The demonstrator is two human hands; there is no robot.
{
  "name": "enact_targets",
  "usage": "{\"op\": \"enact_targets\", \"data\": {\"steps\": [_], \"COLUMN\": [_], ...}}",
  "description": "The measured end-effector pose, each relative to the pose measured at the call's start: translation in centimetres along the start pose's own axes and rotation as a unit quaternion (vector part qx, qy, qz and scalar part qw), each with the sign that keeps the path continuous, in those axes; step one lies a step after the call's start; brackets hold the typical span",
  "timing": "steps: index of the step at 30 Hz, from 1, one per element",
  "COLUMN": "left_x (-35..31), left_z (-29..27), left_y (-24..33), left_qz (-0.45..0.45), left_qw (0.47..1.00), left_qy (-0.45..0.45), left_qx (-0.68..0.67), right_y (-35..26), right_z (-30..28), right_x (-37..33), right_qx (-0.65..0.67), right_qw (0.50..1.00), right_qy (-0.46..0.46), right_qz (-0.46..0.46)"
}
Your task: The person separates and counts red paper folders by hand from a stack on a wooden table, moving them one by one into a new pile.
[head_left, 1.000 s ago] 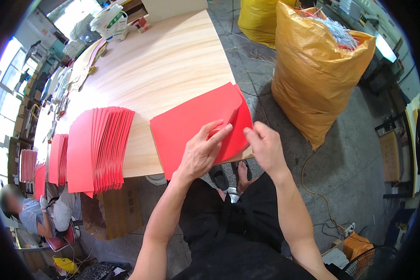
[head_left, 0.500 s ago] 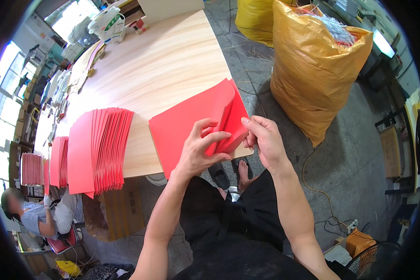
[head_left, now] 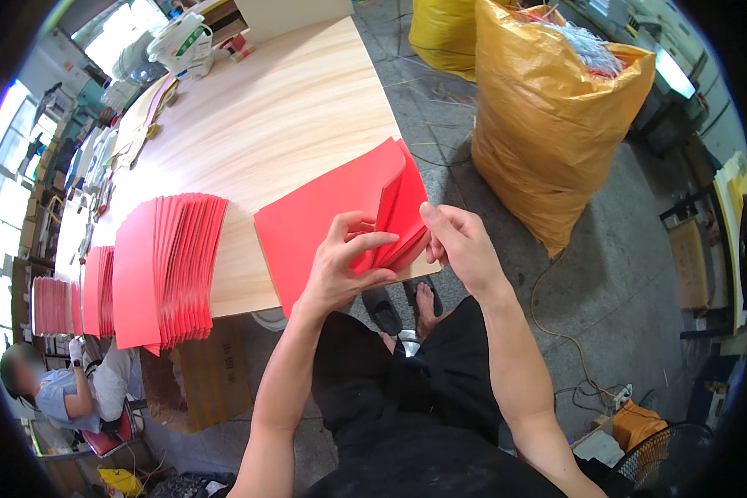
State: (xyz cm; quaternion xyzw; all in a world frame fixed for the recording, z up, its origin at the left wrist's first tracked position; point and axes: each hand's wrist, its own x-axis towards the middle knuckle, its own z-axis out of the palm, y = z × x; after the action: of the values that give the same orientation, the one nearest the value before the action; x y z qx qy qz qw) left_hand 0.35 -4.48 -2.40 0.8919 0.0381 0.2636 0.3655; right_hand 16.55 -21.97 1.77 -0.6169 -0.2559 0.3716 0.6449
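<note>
A stack of red paper sheets (head_left: 307, 207) lies at the table's near right corner, its right part bent up so that the layers stand apart. My left hand (head_left: 338, 261) curls round the raised edge of the upper sheets, thumb below and index finger above. Between the thumb and bent fingers of my right hand (head_left: 461, 241) is the right edge of the lower sheets. The exact fingertip contact is partly hidden by the paper.
Fanned red sheets (head_left: 174, 266) stand left on the wooden table (head_left: 299, 91), with smaller red bundles (head_left: 100, 286) beyond them. A filled orange sack (head_left: 556, 124) stands on the floor at right. A seated person (head_left: 75, 390) is at far left; a cardboard box (head_left: 207, 378) sits below the table.
The whole view has shifted slightly. My right hand still pinches the lower sheets' edge, and the gap under the raised sheets looks a little different. My left hand keeps nearly the same pose.
</note>
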Motion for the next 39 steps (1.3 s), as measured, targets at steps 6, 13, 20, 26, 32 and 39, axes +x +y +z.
{"op": "enact_targets", "data": {"steps": [6, 13, 20, 26, 32, 39], "left_x": [0.1, 0.1, 0.0, -0.2, -0.2, -0.2], "left_z": [0.2, 0.5, 0.5, 0.4, 0.4, 0.3], "left_y": [0.7, 0.2, 0.6, 0.2, 0.1, 0.2], "left_qz": [-0.01, 0.018, -0.001, -0.025, -0.032, -0.031], "left_qw": [1.0, 0.999, 1.0, 0.999, 0.999, 0.999], "left_qy": [-0.011, 0.004, 0.013, 0.013, 0.007, 0.006], "left_qx": [0.006, 0.044, 0.01, -0.016, -0.028, -0.032], "right_y": [1.4, 2.2, 0.2, 0.7, 0.7, 0.9], "right_z": [-0.6, -0.2, -0.2, -0.3, -0.4, -0.4], "right_x": [0.2, 1.1, 0.9, 1.0, 0.8, 0.3], "right_qx": [0.046, 0.011, 0.119, 0.113, 0.079, 0.053], "right_qw": [0.998, 0.999, 0.992, 0.993, 0.997, 0.998], "right_qy": [-0.011, 0.035, -0.01, -0.017, -0.012, -0.018], "right_qz": [-0.041, -0.011, 0.036, 0.031, 0.019, -0.014]}}
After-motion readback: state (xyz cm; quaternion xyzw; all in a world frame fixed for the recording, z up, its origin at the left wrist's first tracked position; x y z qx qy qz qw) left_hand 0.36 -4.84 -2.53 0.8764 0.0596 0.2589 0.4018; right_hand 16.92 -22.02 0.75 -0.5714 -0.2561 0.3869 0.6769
